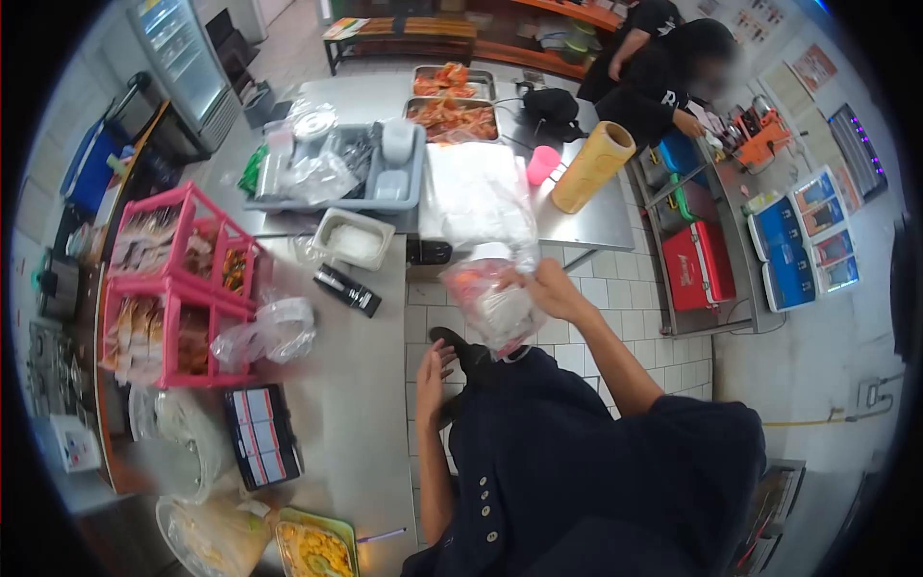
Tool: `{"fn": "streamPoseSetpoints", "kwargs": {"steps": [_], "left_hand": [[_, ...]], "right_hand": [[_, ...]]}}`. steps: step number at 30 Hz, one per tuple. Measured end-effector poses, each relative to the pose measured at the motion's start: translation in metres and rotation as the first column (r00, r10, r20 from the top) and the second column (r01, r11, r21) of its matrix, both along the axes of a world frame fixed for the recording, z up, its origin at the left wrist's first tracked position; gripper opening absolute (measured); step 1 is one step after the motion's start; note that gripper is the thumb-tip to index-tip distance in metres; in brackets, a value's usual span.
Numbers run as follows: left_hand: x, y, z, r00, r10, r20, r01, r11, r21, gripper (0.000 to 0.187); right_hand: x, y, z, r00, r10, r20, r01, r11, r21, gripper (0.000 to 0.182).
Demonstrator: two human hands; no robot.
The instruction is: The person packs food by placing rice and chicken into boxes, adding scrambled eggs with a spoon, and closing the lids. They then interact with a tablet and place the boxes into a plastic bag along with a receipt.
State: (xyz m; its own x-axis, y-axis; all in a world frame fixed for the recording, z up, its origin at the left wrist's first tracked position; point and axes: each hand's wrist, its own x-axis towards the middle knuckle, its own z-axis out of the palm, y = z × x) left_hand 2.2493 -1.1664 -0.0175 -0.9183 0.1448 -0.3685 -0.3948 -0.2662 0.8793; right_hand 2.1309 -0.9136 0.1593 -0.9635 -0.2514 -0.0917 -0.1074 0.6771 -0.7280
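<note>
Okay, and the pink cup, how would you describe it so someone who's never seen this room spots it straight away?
On the metal table farther from the wearer, find the big yellow roll. Just left of it in the view, by the white sheets, is the pink cup. It's far smaller than the roll, and its bright pink stands out against both.

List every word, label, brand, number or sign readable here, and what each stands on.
"R", apparently, on the co-worker's black shirt.
Red cooler: pale lettering, too blurred to read.
Flat black case: red-and-white labels, too small to read.
Yellow roll: faint marks, unreadable.
Wall poster: too small to read.
</note>
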Motion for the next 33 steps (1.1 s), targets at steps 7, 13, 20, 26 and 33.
{"fn": "streamPoseSetpoints", "kwargs": {"steps": [7,13,20,26,33], "left_hand": [[-0.011,0.002,-0.018,0.991,0.052,0.125,-0.021,0.971,-0.239,0.044],[-0.039,0.0,-0.038,0.973,0.114,0.202,-0.028,0.923,-0.383,0.044],[-0.066,0.015,-0.045,0.977,0.134,0.164,-0.046,0.89,-0.453,0.044],[-0.035,0.018,-0.068,0.971,0.162,0.176,-0.076,0.906,-0.417,0.04],[0.016,0.012,-0.089,0.963,0.268,0.042,-0.207,0.825,-0.526,0.039]], "right_hand": [[-0.007,0.186,-0.052,0.732,-0.625,-0.27,0.649,0.761,-0.001,0.041],[-0.058,0.299,-0.049,0.503,-0.808,-0.308,0.821,0.557,-0.122,0.045],[-0.126,0.4,-0.109,0.361,-0.932,-0.034,0.796,0.327,-0.508,0.052],[-0.162,0.42,-0.124,0.35,-0.929,-0.116,0.879,0.369,-0.302,0.057],[-0.183,0.429,-0.131,0.54,-0.838,-0.082,0.842,0.539,0.03,0.035]]}}
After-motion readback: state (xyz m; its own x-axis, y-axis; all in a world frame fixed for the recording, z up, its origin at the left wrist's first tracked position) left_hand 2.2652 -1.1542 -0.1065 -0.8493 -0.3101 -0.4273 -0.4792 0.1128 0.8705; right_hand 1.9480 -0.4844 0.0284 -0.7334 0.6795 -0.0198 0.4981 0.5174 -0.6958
